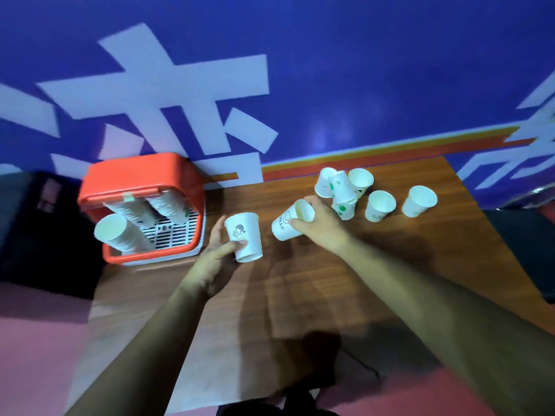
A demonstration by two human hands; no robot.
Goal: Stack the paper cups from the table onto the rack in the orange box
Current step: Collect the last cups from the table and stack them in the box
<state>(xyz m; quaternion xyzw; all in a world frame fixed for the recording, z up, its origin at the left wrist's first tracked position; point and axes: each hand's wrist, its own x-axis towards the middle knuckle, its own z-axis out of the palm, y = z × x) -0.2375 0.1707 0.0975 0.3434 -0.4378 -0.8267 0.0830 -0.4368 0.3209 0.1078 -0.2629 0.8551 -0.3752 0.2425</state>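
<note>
My left hand (216, 256) grips a white paper cup with a small figure print (244, 240), held upside down just right of the orange box (138, 172). My right hand (318, 223) holds a second white cup printed "HELLO" (288, 222), tilted on its side with its mouth toward the far right. Inside the orange box, three leaning stacks of cups (126, 232) sit on the rack over a white grille. Several loose cups (345, 187) stand clustered at the table's far side, with two more cups (380, 205) (419, 201) to their right.
The wooden table (300, 295) ends at a blue wall with white lettering. A dark box (36, 229) sits left of the orange box. A dark object (528, 247) lies off the table's right edge. Pink floor shows at the lower left.
</note>
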